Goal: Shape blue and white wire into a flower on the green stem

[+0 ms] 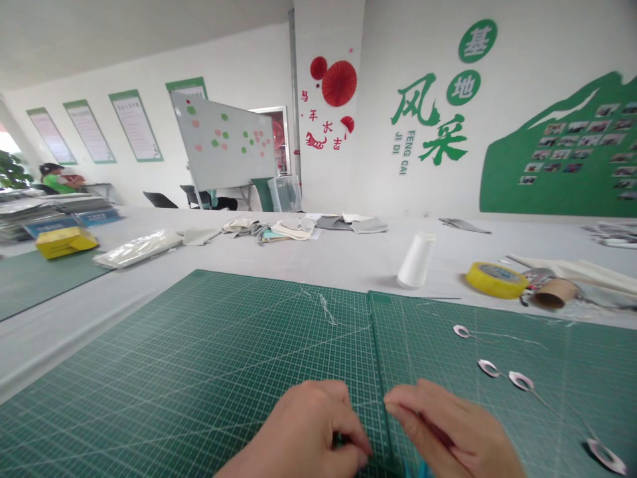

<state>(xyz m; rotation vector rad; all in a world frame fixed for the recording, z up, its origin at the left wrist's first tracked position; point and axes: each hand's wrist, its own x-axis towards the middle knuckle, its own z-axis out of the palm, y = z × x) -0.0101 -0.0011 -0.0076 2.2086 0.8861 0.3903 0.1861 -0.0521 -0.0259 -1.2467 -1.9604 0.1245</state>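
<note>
My left hand is curled low over the green cutting mat, thumb and fingertips pinched together. Whatever sits in that pinch is too small or hidden to make out. Just across the seam, my right hand has its thumb and fingers pressed together, and I cannot see what is between them. A bright blue piece shows partly beneath the right hand at the bottom edge. On the second mat lie several small white rings with threads, among them one ring near my right hand.
A white thread cone stands behind the mats. To its right are a yellow tape roll and a cardboard tube. Loose threads lie on the mat. Fabric pieces and a yellow box lie farther back.
</note>
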